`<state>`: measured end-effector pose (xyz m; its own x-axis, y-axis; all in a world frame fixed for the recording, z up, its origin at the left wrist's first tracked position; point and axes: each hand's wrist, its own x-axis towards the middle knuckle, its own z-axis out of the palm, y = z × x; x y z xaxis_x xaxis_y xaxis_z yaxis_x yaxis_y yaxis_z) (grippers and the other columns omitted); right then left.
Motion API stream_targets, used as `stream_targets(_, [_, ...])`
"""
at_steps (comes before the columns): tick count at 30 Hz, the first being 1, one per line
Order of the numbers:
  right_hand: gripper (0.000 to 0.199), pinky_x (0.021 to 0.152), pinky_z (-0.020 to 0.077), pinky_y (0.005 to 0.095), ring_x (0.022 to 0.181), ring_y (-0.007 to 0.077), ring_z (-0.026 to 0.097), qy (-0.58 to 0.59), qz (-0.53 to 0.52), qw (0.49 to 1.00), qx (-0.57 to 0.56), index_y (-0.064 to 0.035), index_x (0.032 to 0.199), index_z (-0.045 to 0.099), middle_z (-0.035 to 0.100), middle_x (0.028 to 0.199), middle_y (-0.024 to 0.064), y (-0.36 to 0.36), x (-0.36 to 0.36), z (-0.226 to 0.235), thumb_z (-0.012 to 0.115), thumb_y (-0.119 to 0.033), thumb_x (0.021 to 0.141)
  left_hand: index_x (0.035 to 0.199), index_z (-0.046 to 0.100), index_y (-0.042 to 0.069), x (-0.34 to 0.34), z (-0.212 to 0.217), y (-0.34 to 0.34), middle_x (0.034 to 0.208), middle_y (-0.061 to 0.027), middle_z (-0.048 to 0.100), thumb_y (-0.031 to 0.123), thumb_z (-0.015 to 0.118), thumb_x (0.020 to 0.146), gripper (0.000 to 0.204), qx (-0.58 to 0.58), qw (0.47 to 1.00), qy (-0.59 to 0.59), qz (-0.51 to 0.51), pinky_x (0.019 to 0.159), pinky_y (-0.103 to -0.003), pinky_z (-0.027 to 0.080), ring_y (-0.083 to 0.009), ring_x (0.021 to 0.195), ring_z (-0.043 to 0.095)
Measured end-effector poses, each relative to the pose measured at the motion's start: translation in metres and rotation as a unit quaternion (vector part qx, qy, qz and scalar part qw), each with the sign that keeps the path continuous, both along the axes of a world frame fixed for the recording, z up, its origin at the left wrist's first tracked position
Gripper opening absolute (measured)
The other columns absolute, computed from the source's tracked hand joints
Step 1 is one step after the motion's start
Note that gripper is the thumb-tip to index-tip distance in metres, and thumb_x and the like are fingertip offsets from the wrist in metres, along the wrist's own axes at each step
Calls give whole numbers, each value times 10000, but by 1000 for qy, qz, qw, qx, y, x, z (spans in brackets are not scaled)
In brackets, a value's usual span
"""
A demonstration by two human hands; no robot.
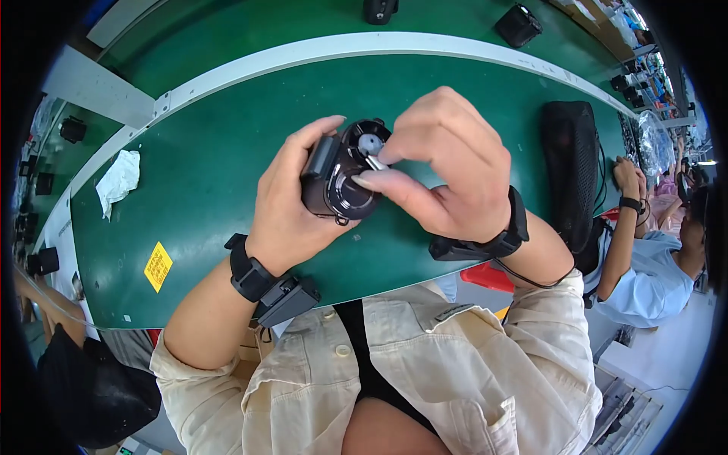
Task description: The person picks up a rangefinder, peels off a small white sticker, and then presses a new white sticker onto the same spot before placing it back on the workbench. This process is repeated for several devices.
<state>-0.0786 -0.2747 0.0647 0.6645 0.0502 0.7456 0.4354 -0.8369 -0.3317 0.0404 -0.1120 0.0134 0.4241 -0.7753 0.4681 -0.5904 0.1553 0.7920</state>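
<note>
My left hand [284, 205] grips a small black camera-like device [341, 178] from its left side, with the round front ring turned up toward me. My right hand [447, 174] sits over the device's right side. Its thumb and forefinger pinch a small silvery piece [374, 161] at the device's top, beside a round pale grey part [370, 143]. Both hands hold the device just above a green work table [205, 174]. Black bands with small boxes sit on both wrists.
A crumpled white cloth [117, 178] and a yellow sticker [158, 266] lie on the table's left part. A black mesh object [570, 171] stands at the right. More black devices [518, 25] rest on the far belt. Another person [652, 250] sits at the right.
</note>
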Motion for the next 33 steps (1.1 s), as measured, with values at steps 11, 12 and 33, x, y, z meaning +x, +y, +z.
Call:
stream_targets(11, [73, 576, 457, 278, 657, 159, 577, 125, -9, 981, 148, 25, 826, 669, 625, 811, 80, 3, -1, 5, 727, -9, 797, 1243, 501, 35, 1, -2, -2, 1117, -131, 628, 139, 871, 654, 704, -10, 992, -110, 57, 828, -318, 521, -229, 957, 653])
stream_targets(12, [61, 578, 462, 282, 660, 149, 581, 80, -26, 992, 92, 25, 816, 672, 633, 814, 76, 4, 0, 2, 722, -7, 805, 1243, 501, 36, 1, -2, -2, 1116, -133, 629, 136, 871, 655, 702, -13, 992, -112, 58, 828, -317, 522, -229, 958, 654])
stream_targets(33, [560, 1017, 419, 331, 1191, 174, 524, 213, 300, 607, 705, -44, 1438, 388, 511, 1357, 124, 20, 16, -27, 612, -108, 928, 1272, 458, 32, 2, -4, 3, 1145, -125, 635, 109, 865, 672, 728, -17, 992, -102, 72, 872, -304, 517, -202, 1018, 639])
